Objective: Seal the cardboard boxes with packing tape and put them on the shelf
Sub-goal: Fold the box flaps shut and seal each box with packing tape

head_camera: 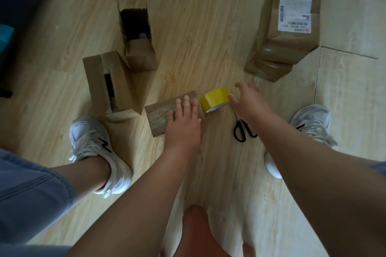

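small box (pixel 159 118) on floor, long axis pointing at yellow tape roll (pixel 214 99) touching its right end; left hand (pixel 183 123) pressed flat on box, fingers straight; right hand (pixel 248 103) nearer roll, fingers spread, thumb touching it, not yet gripping.

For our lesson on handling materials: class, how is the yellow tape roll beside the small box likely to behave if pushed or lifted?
The yellow tape roll seems to stand on its round rim, so a push would probably roll it. Its thick wound band looks stiff, likely keeping shape when lifted. Small beside the right hand, it is probably light.
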The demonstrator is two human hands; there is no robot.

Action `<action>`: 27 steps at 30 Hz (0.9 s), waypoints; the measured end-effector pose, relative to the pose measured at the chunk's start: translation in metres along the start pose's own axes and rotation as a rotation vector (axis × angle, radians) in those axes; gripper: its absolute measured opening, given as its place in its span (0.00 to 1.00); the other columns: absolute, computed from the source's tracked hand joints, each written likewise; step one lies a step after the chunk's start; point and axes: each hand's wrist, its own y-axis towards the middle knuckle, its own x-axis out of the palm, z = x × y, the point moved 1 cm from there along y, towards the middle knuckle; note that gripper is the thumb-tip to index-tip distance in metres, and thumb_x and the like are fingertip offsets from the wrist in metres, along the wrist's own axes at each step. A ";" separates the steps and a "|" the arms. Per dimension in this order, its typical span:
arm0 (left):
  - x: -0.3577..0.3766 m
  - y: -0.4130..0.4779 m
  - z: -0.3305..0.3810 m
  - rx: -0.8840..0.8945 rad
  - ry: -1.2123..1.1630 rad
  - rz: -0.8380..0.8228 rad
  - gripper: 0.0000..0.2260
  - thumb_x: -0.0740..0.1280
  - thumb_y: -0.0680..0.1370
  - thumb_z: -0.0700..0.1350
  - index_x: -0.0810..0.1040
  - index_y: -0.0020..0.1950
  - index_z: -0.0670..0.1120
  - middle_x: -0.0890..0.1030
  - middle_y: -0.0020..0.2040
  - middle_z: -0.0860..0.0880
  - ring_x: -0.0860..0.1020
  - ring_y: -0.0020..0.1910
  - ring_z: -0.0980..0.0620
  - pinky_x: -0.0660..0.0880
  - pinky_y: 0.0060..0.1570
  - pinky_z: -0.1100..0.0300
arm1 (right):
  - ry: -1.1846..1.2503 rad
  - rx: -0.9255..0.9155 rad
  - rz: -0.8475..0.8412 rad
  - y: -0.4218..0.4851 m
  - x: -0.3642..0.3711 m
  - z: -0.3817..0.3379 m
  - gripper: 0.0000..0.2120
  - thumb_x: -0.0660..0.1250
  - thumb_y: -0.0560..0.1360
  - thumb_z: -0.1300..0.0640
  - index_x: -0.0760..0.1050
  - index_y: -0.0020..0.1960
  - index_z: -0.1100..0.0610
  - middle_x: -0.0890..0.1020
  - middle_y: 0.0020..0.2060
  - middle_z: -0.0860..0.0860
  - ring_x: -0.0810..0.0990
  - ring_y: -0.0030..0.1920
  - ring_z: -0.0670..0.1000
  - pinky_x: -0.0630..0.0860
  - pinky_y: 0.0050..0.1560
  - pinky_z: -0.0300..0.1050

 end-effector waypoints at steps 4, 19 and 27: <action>0.000 0.000 -0.003 -0.005 -0.021 0.007 0.26 0.45 0.86 0.51 0.45 0.82 0.44 0.48 0.82 0.41 0.48 0.80 0.40 0.56 0.75 0.46 | 0.083 0.152 0.017 -0.012 0.012 0.024 0.19 0.61 0.82 0.54 0.68 0.69 0.62 0.76 0.62 0.60 0.75 0.61 0.60 0.69 0.50 0.46; 0.011 0.009 -0.008 0.017 -0.070 0.218 0.21 0.60 0.82 0.50 0.74 0.71 0.41 0.75 0.69 0.37 0.75 0.67 0.37 0.79 0.53 0.44 | -0.034 0.395 -0.250 -0.017 0.055 0.060 0.23 0.67 0.79 0.50 0.68 0.66 0.63 0.75 0.63 0.59 0.76 0.62 0.59 0.74 0.54 0.49; 0.008 0.008 -0.010 0.018 -0.043 0.159 0.24 0.54 0.81 0.52 0.75 0.70 0.41 0.76 0.68 0.37 0.76 0.66 0.37 0.80 0.51 0.45 | -0.074 0.393 -0.301 -0.024 0.051 0.059 0.21 0.61 0.83 0.48 0.73 0.64 0.64 0.80 0.59 0.59 0.80 0.58 0.58 0.75 0.54 0.48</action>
